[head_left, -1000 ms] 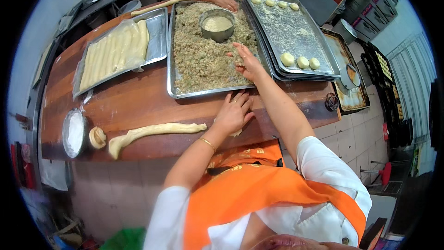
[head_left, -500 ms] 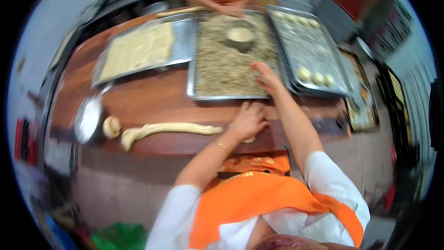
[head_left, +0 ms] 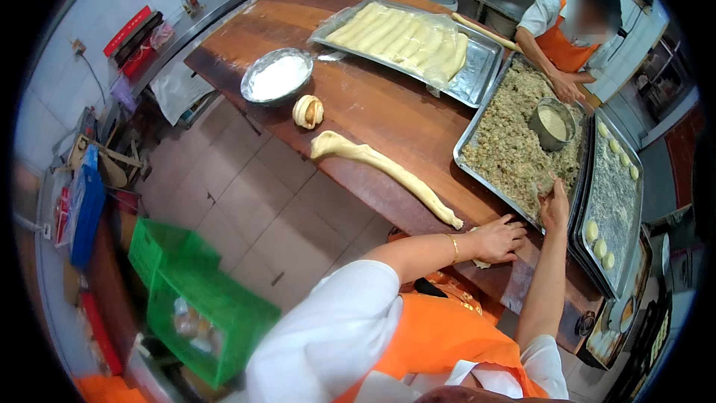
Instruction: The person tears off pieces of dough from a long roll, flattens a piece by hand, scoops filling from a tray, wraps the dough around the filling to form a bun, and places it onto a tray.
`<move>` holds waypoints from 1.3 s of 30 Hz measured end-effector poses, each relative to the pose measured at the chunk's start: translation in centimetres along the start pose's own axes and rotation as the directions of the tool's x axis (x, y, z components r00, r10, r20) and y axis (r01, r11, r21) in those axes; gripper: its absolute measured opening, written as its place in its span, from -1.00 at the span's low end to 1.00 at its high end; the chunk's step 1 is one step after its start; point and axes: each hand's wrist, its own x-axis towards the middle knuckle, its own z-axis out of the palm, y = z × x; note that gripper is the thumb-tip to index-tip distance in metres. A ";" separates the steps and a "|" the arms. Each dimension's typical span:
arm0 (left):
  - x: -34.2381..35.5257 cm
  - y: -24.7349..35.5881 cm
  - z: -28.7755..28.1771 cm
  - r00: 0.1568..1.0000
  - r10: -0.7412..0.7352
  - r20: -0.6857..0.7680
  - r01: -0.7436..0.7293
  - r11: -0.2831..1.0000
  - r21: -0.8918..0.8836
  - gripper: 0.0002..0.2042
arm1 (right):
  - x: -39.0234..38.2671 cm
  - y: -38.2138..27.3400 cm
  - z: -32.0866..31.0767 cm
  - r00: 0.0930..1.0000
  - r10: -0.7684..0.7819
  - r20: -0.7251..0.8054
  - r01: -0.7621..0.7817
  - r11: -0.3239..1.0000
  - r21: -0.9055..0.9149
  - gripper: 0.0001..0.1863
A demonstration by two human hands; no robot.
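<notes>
My left hand (head_left: 501, 240) lies palm down at the table's near edge, fingers stretched out. A small piece of pale dough (head_left: 481, 262) shows under its wrist side. My right hand (head_left: 554, 207) is at the near edge of a metal tray of crumbly filling (head_left: 507, 130), fingers curled round a clump of filling at the tips. A round metal bowl (head_left: 553, 125) with pale grains stands in that filling. Left of my left hand, a long rope of dough (head_left: 388, 172) ends close to my wrist.
Beyond the dough rope are a striped round ball (head_left: 308, 112) and a bowl of white flour (head_left: 277, 76). A tray of dough strips (head_left: 403, 37) lies farther back. Right is a floured tray (head_left: 613, 201) with several dough balls. A co-worker (head_left: 570, 30) rests hands by the filling. Green crates (head_left: 212, 313) stand on the floor.
The view has swung left, so the table stands at a slant and the green crates show. My right hand has drawn back to the filling tray's near edge; my left hand stays by the small dough.
</notes>
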 end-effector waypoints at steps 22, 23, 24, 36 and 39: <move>-5.0 0.2 -3.5 0.985 -0.104 0.135 0.096 0.993 0.064 -0.59 | -1.9 -2.3 0.3 0.992 0.021 0.126 -0.062 0.942 0.331 -0.58; -5.3 -0.1 -4.2 0.970 -0.157 0.186 0.148 0.987 0.062 -0.63 | -2.5 -3.2 1.8 0.987 0.090 0.131 -0.145 0.849 0.509 -0.60; -5.2 -0.1 -4.6 0.976 -0.144 0.164 0.135 0.989 0.067 -0.67 | -3.3 -4.0 2.7 0.975 0.155 0.157 -0.220 0.715 0.663 -0.62; -0.6 -0.2 -9.0 0.861 -0.184 0.474 0.255 0.963 -0.090 -0.80 | -2.6 -0.9 0.5 0.984 0.120 0.130 -0.155 0.938 0.311 -0.56; -0.4 0.7 -9.0 0.923 -0.145 0.356 0.178 0.982 -0.061 -0.77 | -2.1 0.0 -0.3 0.997 0.036 0.066 -0.053 0.961 0.273 -0.56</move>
